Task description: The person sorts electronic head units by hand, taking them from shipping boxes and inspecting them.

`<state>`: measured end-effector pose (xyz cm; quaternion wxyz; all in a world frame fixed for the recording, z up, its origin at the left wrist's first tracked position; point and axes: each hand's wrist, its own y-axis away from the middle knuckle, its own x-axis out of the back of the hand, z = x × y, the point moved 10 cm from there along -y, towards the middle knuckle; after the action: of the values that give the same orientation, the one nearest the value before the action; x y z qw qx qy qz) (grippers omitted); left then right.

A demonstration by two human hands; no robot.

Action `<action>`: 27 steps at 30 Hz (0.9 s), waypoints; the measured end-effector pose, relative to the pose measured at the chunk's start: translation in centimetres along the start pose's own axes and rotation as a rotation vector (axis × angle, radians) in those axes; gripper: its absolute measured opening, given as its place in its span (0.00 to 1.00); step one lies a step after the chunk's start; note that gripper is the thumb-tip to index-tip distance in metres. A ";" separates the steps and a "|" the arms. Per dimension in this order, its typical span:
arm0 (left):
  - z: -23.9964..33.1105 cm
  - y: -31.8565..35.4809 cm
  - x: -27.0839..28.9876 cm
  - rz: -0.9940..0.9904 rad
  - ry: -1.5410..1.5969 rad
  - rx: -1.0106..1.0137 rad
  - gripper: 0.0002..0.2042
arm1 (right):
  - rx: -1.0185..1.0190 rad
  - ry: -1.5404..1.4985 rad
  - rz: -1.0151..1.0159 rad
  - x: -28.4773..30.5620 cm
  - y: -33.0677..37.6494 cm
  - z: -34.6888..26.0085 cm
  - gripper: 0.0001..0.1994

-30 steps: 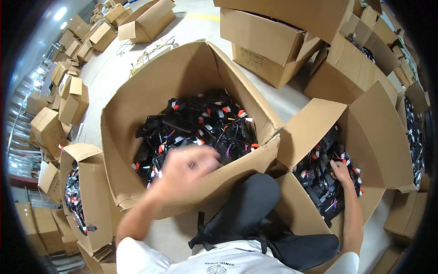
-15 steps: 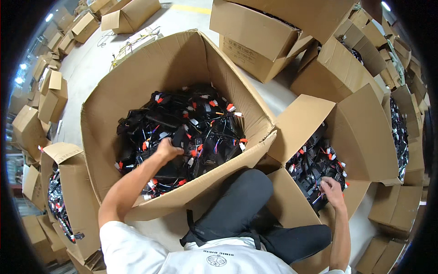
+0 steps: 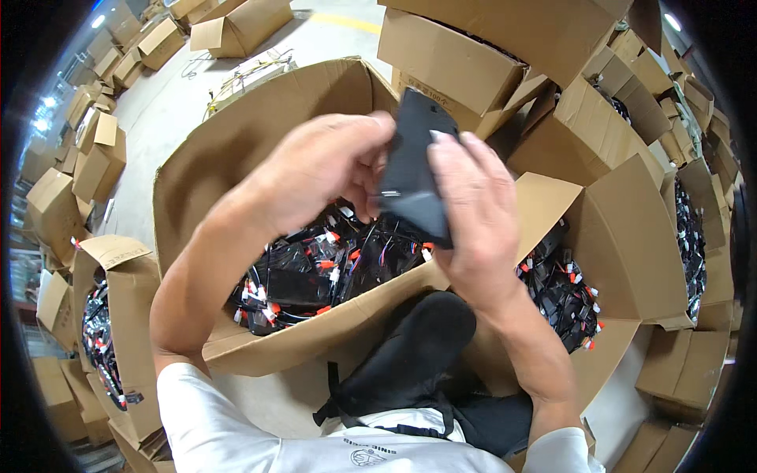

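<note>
Both hands, apart over separate boxes half a second ago, are now meeting above the big cardboard box (image 3: 236,158), left hand (image 3: 315,169) and right hand (image 3: 473,213) pinching one flat black pouch (image 3: 414,169) raised for inspection.

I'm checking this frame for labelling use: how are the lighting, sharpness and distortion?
Head view: even overhead light, with small glare spots at the upper left rim; hard fisheye bending, so box edges curve and the corners go black; left hand, right hand and the black part they grip look sharp and oversized.
</note>
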<state>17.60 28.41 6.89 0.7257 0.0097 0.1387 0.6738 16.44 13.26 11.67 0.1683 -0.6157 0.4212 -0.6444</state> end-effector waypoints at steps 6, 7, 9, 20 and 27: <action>-9.8 -2.1 25.5 0.690 -1.006 0.020 0.24 | -0.989 -0.561 0.152 4.7 11.0 8.7 0.23; -13.0 -1.7 28.2 0.754 -1.151 -0.066 0.23 | -0.991 -0.493 0.207 6.8 13.0 9.2 0.21; -21.4 -1.0 34.1 0.840 -1.244 0.376 0.25 | -0.950 -0.440 0.338 10.8 17.2 10.3 0.19; -36.5 -4.7 32.1 0.276 -0.914 0.839 0.28 | -0.998 -0.595 0.634 14.1 24.2 9.3 0.28; -38.8 -5.5 24.0 0.265 -1.097 0.627 0.31 | -1.036 -0.557 0.487 12.3 23.1 6.9 0.29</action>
<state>15.96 44.76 -36.05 0.5644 0.5815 -0.0646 0.5823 13.62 -11.73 1.61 0.0938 -0.6484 0.7465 -0.1160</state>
